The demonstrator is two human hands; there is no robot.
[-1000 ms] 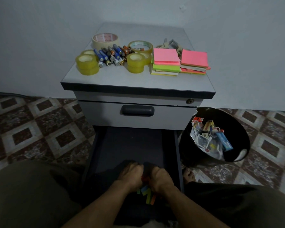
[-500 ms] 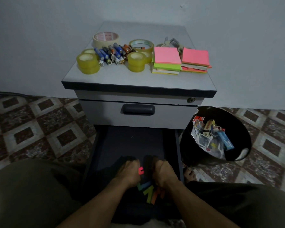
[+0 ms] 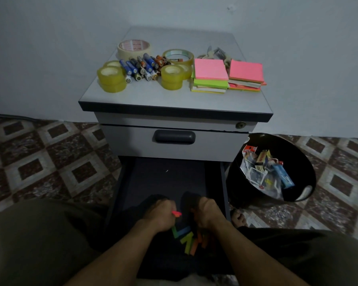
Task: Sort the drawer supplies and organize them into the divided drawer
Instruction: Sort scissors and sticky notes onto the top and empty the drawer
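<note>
Reach is the deciding matter: the coloured strips lie at the near end of the open drawer, between the two wrists, so they sit at about 5 o'clock from the left hand and about 7 o'clock from the right hand. Both hands are close to them, and the right looks slightly nearer, its wrist just beside the orange pieces. The strips are small, flat and narrow, in green, blue and orange, fanned in a loose overlapping heap. Most long axes run roughly from 7 to 1 o'clock, while the blue one lies nearer 8 to 2. The left hand's fingers are curled and pinch a pink strip, which juts out toward 3 o'clock. The right hand shows only its back, fingers bent down into the dark drawer, so I cannot tell whether they hold anything. No dividers can be made out in the drawer. At 12 o'clock on the cabinet top wait tape rolls, batteries and sticky-note pads. A black bin of small boxes stands at 2 o'clock.
</note>
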